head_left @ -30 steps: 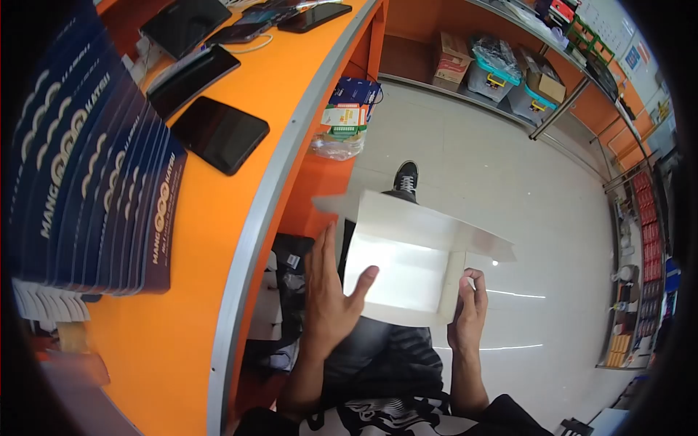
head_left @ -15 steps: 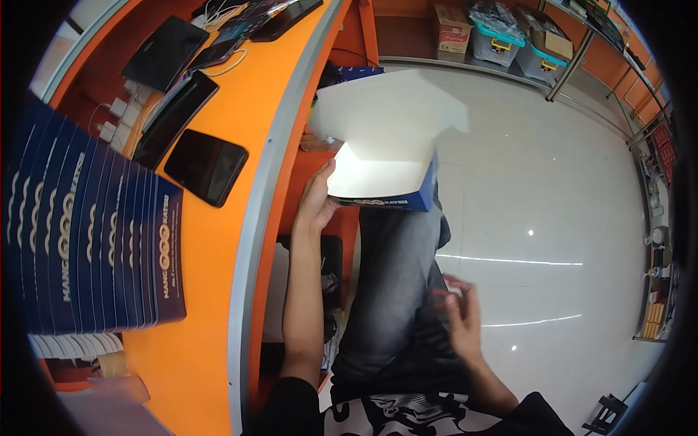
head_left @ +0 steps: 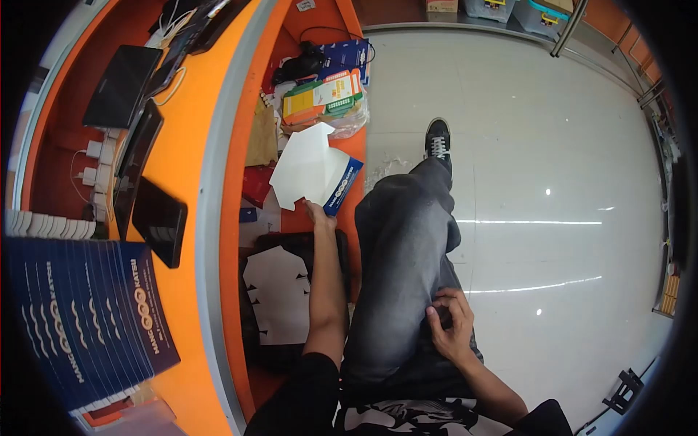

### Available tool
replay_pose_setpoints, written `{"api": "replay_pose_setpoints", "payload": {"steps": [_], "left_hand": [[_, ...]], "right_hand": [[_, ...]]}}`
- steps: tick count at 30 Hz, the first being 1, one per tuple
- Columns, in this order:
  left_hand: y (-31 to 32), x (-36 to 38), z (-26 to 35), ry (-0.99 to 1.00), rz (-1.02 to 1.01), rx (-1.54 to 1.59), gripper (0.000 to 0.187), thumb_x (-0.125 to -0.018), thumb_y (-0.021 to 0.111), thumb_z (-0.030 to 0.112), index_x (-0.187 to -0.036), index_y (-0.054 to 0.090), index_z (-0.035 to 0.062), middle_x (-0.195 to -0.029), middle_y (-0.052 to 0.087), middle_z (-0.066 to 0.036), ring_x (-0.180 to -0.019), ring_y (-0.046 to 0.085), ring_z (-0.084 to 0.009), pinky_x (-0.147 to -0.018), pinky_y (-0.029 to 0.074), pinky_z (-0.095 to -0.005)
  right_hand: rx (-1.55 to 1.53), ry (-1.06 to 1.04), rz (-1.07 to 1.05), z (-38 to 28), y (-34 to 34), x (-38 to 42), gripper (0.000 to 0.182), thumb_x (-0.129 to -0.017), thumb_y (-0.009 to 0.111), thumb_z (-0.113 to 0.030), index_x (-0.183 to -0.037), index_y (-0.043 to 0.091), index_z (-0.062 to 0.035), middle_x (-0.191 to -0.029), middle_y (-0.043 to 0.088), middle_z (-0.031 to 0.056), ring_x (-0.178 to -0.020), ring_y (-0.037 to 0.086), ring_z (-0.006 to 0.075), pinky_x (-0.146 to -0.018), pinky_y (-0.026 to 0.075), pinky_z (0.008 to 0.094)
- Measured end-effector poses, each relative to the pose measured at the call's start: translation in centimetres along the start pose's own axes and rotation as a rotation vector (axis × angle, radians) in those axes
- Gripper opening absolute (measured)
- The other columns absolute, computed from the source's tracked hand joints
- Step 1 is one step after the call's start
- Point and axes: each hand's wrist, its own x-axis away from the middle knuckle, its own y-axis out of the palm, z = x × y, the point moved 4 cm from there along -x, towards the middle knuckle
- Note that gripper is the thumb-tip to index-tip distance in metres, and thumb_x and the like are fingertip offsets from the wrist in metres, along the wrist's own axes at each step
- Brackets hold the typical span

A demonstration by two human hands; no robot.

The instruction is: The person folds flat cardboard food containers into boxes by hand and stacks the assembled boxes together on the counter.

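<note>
My left hand (head_left: 320, 216) grips the lower corner of a box (head_left: 309, 167), white inside with a blue lettered side, its lid flap spread open. The box is tilted over the orange shelf below the counter. My right hand (head_left: 451, 320) rests by my thigh, fingers curled and apart, with nothing visible in it. A stack of nested blue boxes (head_left: 87, 312) stands on the orange counter (head_left: 193, 291) at the left. On the lower shelf, a flat white cardboard piece (head_left: 278, 294) lies on something black.
A black phone (head_left: 161, 221) and other dark devices lie on the counter beside cables. Colourful packaging (head_left: 323, 100) sits on the shelf beyond the box. My shoe (head_left: 438, 142) is on the tiled floor. Plastic bins (head_left: 539, 18) stand on a metal rack at the top.
My left hand has moved the box left and tilted it toward the shelf. My right hand has settled at my thigh. The view has shifted, showing more of the shelf and my shoe.
</note>
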Motion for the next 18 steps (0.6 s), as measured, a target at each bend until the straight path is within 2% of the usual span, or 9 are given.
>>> {"api": "replay_pose_setpoints", "payload": {"steps": [2, 4, 6, 10, 12, 13, 15, 16, 18], "left_hand": [[-2.0, -3.2, -2.6, -0.001, 0.049, -0.014, 0.062, -0.108, 0.016, 0.048, -0.144, 0.046, 0.0089, -0.143, 0.054, -0.012, -0.125, 0.058, -0.0319, -0.101, 0.052, -0.0461], [-2.2, -3.0, -3.3, -0.004, 0.1, -0.024, 0.061, -0.108, 0.016, 0.046, -0.146, 0.043, 0.0072, -0.147, 0.05, -0.014, -0.129, 0.055, -0.034, -0.104, 0.05, -0.0482], [-1.9, -2.3, -3.5, 0.072, 0.183, 0.043, 0.061, -0.107, 0.024, 0.047, -0.157, 0.013, 0.0127, -0.161, 0.026, -0.014, -0.142, 0.04, -0.0339, -0.114, 0.038, -0.0509], [-0.4, -1.5, -2.5, 0.07, 0.198, 0.085, 0.062, -0.106, 0.026, 0.045, -0.157, 0.013, 0.0114, -0.161, 0.027, -0.015, -0.144, 0.038, -0.0348, -0.117, 0.033, -0.0513], [0.2, 0.4, -1.7, -0.028, 0.496, -0.164, 0.06, -0.105, 0.032, 0.038, -0.155, 0.02, 0.007, -0.159, 0.031, -0.016, -0.142, 0.04, -0.0345, -0.115, 0.035, -0.0513], [-1.0, -1.2, -2.3, -0.03, 0.505, -0.164, 0.06, -0.105, 0.032, 0.038, -0.155, 0.02, 0.007, -0.159, 0.031, -0.016, -0.142, 0.04, -0.0345, -0.115, 0.035, -0.0513], [-4.0, -3.8, -3.4, -0.146, 0.477, -0.224, 0.053, -0.104, 0.04, 0.031, -0.146, 0.035, 0.0002, -0.15, 0.042, -0.015, -0.134, 0.048, -0.0314, -0.109, 0.041, -0.0491], [-4.5, -3.3, -3.9, -0.092, 0.382, -0.081, 0.043, -0.101, 0.049, 0.024, -0.135, 0.046, -0.0028, -0.133, 0.054, -0.015, -0.12, 0.055, -0.0244, -0.099, 0.048, -0.0405], [-6.1, -2.3, -4.1, 0.012, 0.126, -0.006, 0.04, -0.1, 0.06, 0.022, -0.13, 0.047, -0.0009, -0.118, 0.055, -0.014, -0.107, 0.058, -0.0194, -0.089, 0.05, -0.0307]], "right_hand": [[0.004, 0.007, -0.002, 0.3, 0.1, -0.3, 0.014, -0.08, 0.075, -0.001, -0.089, 0.064, -0.0008, -0.104, 0.064, 0.0127, -0.082, 0.064, 0.0241, -0.062, 0.048, 0.0307], [0.011, 0.012, -0.008, 0.9, 0.1, -0.5, 0.015, -0.08, 0.075, -0.001, -0.089, 0.064, -0.0012, -0.104, 0.064, 0.0123, -0.082, 0.064, 0.0238, -0.061, 0.048, 0.0306], [0.036, -0.053, 0.01, 1.1, 0.2, -0.7, 0.015, -0.079, 0.076, -0.002, -0.088, 0.064, -0.0017, -0.103, 0.064, 0.0117, -0.08, 0.064, 0.0219, -0.059, 0.047, 0.0295], [0.038, -0.013, -0.004, 0.9, 0.2, -1.1, 0.015, -0.078, 0.077, -0.003, -0.087, 0.065, -0.0018, -0.102, 0.063, 0.0119, -0.081, 0.064, 0.0222, -0.058, 0.047, 0.0299], [0.044, 0.034, -0.011, 1.0, 0.3, -1.1, 0.015, -0.078, 0.077, -0.004, -0.086, 0.065, -0.0018, -0.102, 0.063, 0.0121, -0.079, 0.064, 0.022, -0.057, 0.047, 0.03], [0.043, 0.037, -0.02, 0.9, 0.3, -1.1, 0.015, -0.078, 0.077, -0.004, -0.086, 0.065, -0.0018, -0.102, 0.063, 0.0121, -0.079, 0.064, 0.022, -0.057, 0.047, 0.03], [0.049, 0.051, -0.017, 0.9, 0.4, -1.3, 0.015, -0.078, 0.077, -0.004, -0.085, 0.064, -0.0012, -0.102, 0.063, 0.0122, -0.075, 0.062, 0.0206, -0.055, 0.046, 0.03], [0.042, 0.058, -0.042, 1.1, 0.5, -1.3, 0.015, -0.078, 0.077, -0.004, -0.085, 0.064, -0.0012, -0.102, 0.063, 0.0122, -0.075, 0.062, 0.0206, -0.055, 0.046, 0.03], [0.07, -0.072, 0.009, 1.3, 0.7, -1.5, 0.015, -0.078, 0.077, -0.003, -0.085, 0.063, -0.0005, -0.102, 0.064, 0.0122, -0.069, 0.06, 0.0182, -0.053, 0.044, 0.0284]]}}
